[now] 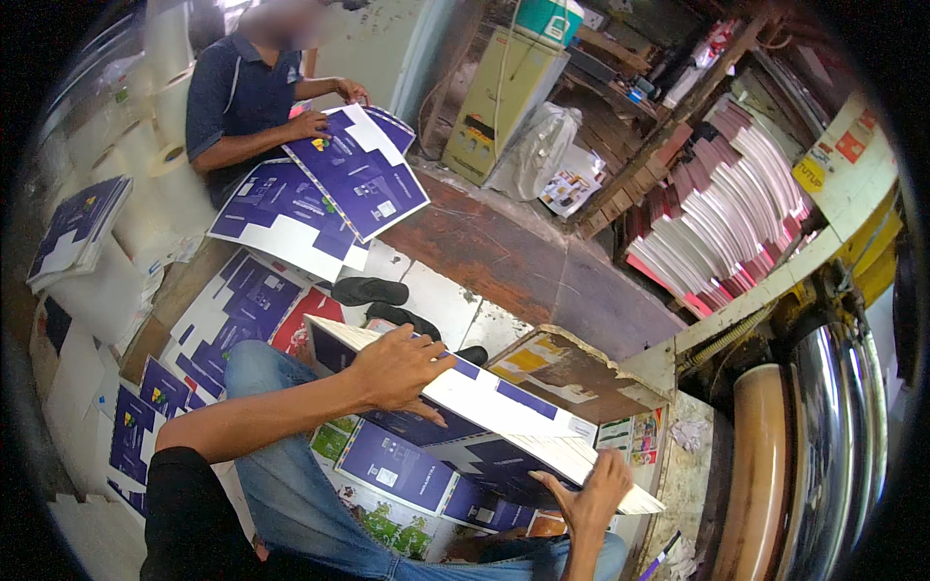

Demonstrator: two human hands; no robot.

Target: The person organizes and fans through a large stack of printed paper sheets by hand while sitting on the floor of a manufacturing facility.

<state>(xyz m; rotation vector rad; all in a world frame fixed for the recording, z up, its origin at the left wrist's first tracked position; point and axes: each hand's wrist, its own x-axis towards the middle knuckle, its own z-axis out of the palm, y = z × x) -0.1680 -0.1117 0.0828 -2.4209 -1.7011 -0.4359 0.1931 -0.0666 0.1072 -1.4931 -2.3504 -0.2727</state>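
I hold a thick stack of purple-and-white printed sheets [489,407] tilted on edge over my lap. My left hand [395,370] grips its upper edge near the left end, fingers over the far side and thumb on the near face. At the right end, my right hand [589,499] closes round the stack's corner, where the sheets fan apart slightly. Beneath it, between my legs, lie more printed sheets [397,465] and a sheet with green pictures [392,528].
Across from me a seated person [242,97] holds a large purple sheet [363,174]. Black sandals [370,290] lie on the tiles. A worn board [581,368] stands beyond my stack. Rollers [760,465] are at the right, stacked pink-and-white papers [727,198] behind. Loose prints [237,305] spread to my left.
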